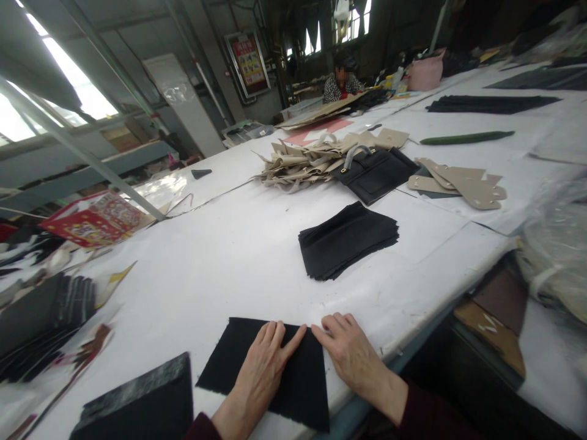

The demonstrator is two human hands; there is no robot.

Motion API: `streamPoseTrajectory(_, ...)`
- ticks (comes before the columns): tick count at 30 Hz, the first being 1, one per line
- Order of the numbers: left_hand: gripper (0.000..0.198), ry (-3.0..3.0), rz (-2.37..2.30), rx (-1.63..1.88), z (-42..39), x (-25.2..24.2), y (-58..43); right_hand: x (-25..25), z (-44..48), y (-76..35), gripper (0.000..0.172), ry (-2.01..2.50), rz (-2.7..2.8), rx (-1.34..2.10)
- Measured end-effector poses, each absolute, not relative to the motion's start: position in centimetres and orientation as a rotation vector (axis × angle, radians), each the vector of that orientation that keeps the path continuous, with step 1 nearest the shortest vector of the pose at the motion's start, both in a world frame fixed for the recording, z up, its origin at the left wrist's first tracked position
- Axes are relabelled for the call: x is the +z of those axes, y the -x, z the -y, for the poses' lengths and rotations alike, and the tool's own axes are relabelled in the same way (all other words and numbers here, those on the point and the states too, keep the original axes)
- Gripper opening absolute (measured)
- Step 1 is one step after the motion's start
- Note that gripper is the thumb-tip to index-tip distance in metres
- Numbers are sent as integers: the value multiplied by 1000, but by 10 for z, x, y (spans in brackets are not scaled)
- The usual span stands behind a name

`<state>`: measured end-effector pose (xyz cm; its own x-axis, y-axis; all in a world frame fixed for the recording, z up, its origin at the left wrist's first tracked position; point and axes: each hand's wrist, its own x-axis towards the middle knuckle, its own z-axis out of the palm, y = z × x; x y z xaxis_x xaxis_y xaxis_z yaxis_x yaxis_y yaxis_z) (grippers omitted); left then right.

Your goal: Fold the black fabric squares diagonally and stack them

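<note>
1. A bag-making workshop, factory-like; a long white worktop [192,318] runs down the room;
2. cut black panels [347,241] and beige cut pieces [312,162] lie stacked on it;
3. a black handbag [375,174] lies beside them;
4. a co-worker [342,85] sits far off, near tall windows [355,24];

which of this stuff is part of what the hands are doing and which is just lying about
In use:
left hand resting on the black fabric piece
right hand at its edge

Lying about:
stack of black fabric pieces
tan cut pieces
black handbag
cucumber
red printed carton
</note>
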<state>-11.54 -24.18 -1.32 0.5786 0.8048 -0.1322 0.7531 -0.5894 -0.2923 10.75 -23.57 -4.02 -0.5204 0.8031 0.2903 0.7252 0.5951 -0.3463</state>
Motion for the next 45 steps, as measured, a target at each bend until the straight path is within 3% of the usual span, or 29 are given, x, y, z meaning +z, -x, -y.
streamPoseTrajectory(6,85,2588,1286,364,243,-14,114,-46,239,-111,39,1141,2545,27)
streamPoseTrajectory(11,86,2577,1293,364,245,-13,113,-44,239,-110,31,1180,2463,104)
streamPoseTrajectory(28,70,2623,1611,313,241,-8,153,-56,245,-101,50,1191,2439,63)
streamPoseTrajectory(31,62,2645,1799,178,231,0,169,-56,246,-102,49,1189,2410,114)
streamPoseTrajectory(35,27,2699,2048,-54,213,11,178,-43,238,-102,40,1234,2338,310)
streamPoseTrajectory(38,11,2725,2053,-49,206,13,176,-27,227,-99,33,1305,2277,494)
streamPoseTrajectory(41,15,2732,1914,-64,210,9,171,-16,216,-89,35,1317,2222,596)
streamPoseTrajectory(45,22,2781,1890,-221,220,4,165,-20,211,-76,52,1272,2180,771)
